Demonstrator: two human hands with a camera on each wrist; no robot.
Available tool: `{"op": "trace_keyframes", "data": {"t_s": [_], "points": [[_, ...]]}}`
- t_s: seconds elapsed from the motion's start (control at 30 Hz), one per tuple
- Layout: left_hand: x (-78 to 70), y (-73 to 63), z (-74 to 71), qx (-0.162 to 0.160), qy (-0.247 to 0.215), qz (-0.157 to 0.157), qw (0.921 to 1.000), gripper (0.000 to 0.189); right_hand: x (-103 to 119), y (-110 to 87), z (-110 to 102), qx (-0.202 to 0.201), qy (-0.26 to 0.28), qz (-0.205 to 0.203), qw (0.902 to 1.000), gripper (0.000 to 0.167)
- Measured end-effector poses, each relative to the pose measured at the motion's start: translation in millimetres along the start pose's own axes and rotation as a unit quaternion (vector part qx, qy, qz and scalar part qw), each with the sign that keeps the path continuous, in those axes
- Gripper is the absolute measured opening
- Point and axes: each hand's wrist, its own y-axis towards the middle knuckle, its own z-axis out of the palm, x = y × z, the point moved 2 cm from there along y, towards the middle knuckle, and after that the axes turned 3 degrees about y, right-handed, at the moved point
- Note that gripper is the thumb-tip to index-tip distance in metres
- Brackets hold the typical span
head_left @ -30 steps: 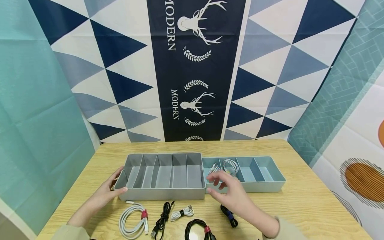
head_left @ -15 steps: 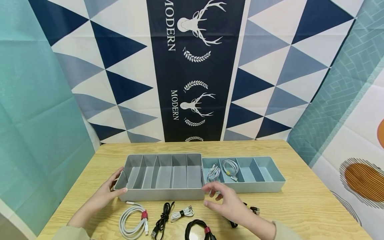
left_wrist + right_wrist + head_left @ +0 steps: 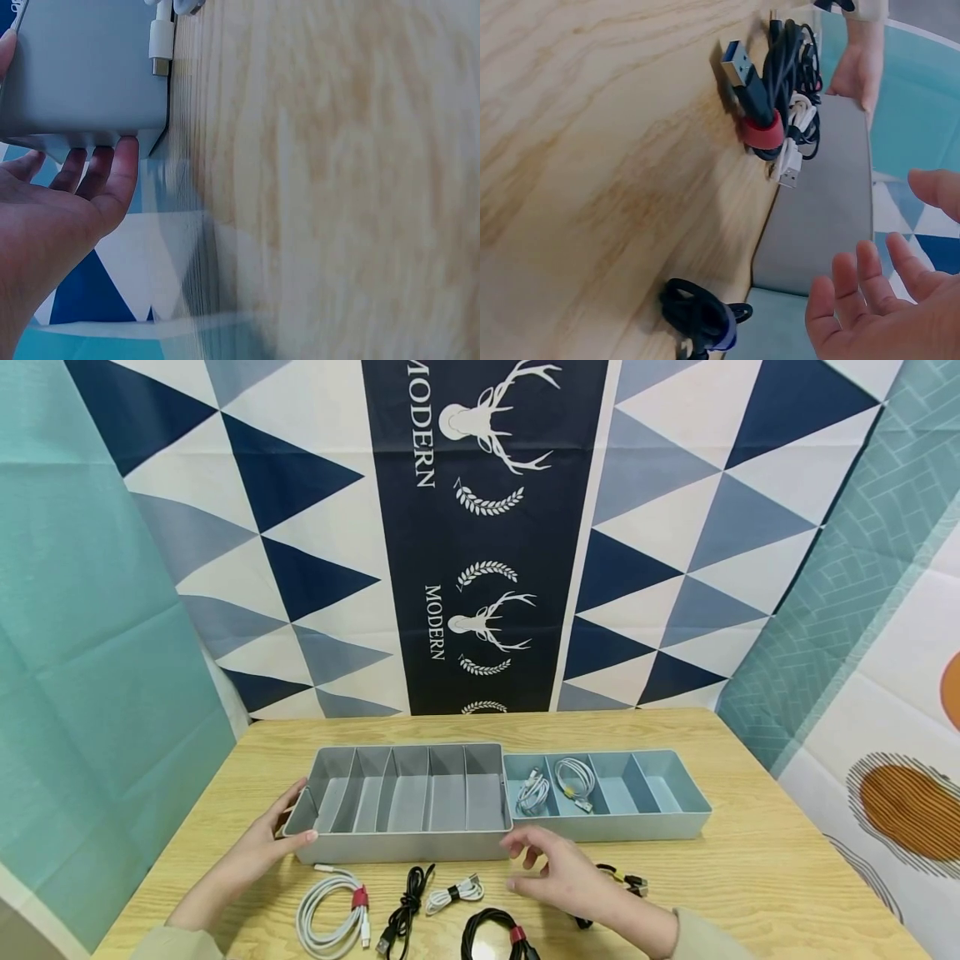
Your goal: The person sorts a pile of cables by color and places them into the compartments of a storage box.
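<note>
A grey divided organizer box [image 3: 405, 845] stands on the wooden table. My left hand [image 3: 262, 847] grips its left end, thumb on the front wall and fingers at the end wall; the left wrist view shows these fingers [image 3: 124, 176] against the box. My right hand [image 3: 558, 877] hovers by the box's front right corner, fingers loosely bent and holding nothing; whether they touch the box I cannot tell. Against the grey box's right end sits a light blue divided box [image 3: 637, 828]. Its two leftmost compartments hold coiled white cables, one [image 3: 533, 792] and another [image 3: 576, 783].
In front lie a white cable with red strap [image 3: 318, 910], a black USB cable [image 3: 405, 910], a short white USB cable [image 3: 454, 895] and a black cable with red strap [image 3: 517, 935]. A blue-strapped black cable [image 3: 697, 315] and a yellow-tied cable [image 3: 618, 875] lie near my right hand.
My right hand has come down and back from in front of the blue box, uncovering its leftmost white cable and then the yellow-tied cable. The left hand stays on the grey box.
</note>
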Motion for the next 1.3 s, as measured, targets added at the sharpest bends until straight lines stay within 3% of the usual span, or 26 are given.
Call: {"op": "trace_keyframes", "data": {"t_s": [0.43,0.7,1.3], "points": [[2.6,0.1,0.9,-0.006,-0.001,0.000,1.0000,0.081,-10.4,5.6,8.7,0.062,-0.016,0.028,0.9976,0.043],[1.6,0.2,0.6,-0.003,-0.001,-0.002,1.0000,0.081,-9.1,12.6,16.9,0.075,-0.040,0.021,0.9962,0.052],[-1.6,-0.7,0.9,-0.005,0.002,-0.005,1.0000,0.082,-19.1,23.6,33.8,0.110,-0.076,-0.013,0.9909,0.050]]}}
